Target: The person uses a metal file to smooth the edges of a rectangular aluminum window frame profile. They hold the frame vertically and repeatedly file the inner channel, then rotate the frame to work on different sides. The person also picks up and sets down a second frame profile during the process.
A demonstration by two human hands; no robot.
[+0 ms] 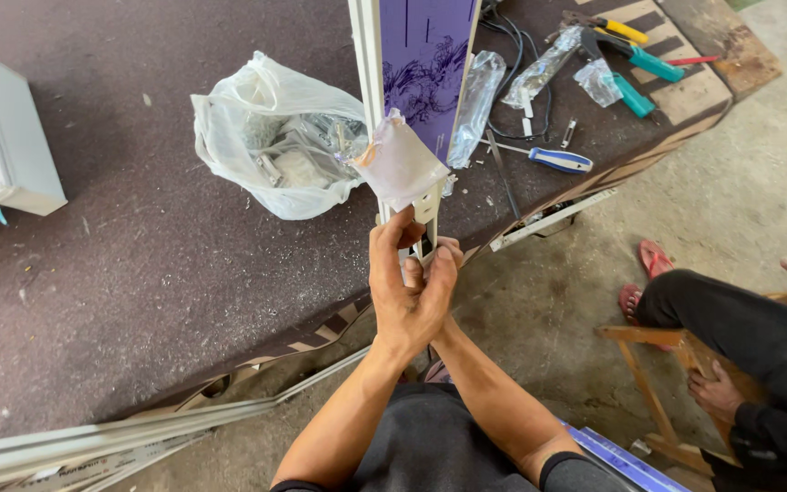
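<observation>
Fingers of both hands close around the near end of a white frame strip (pixel 426 211) that runs upright from the hands toward the far side of the workbench. Left hand (pixel 400 290) wraps it from the left with thumb and forefinger pinched near the top, and right hand (pixel 441 264) presses in from the right, its fingertips curled against the same piece; the two hands touch each other. Just above them a small clear plastic bag (pixel 400 164) clings to the strip. Fixed to the strip farther up is a purple patterned panel (pixel 425 64).

To the left, on the dark workbench (pixel 138 237), lies a white plastic bag of metal fittings (pixel 275 150). To the right of the panel lie long clear packets (pixel 477 105), a blue-handled screwdriver (pixel 557 160) and teal-handled tools (pixel 639 77). At the far left stands a white cabinet (pixel 2 146). Near right, another person's dark-clothed leg (pixel 740 328) rests over a wooden stool (pixel 658 364).
</observation>
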